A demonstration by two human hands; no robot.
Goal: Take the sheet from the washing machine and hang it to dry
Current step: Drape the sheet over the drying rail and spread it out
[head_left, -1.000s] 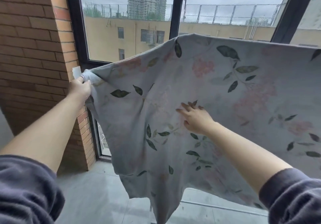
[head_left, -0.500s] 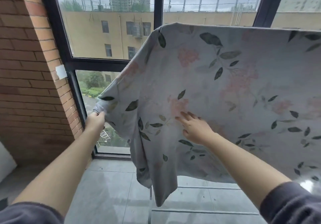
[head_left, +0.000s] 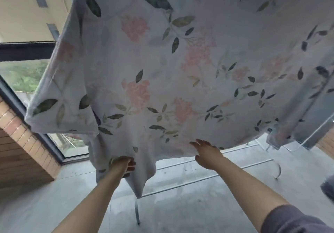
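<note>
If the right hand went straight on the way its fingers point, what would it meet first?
The floral sheet. The right hand points its straight fingers up and forward at the sheet's lower edge, touching it or just short of it; depth is unclear.

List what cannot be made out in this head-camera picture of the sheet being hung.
1. Rack, head view: its top rails are covered by the sheet; only the lower bars and legs show.
2. Sheet's right end: cut off by the frame's right edge.
3. Left hand: its grip on the hem is partly hidden by cloth.
4. Dark object at the right edge: cut off, so it cannot be identified.
</note>
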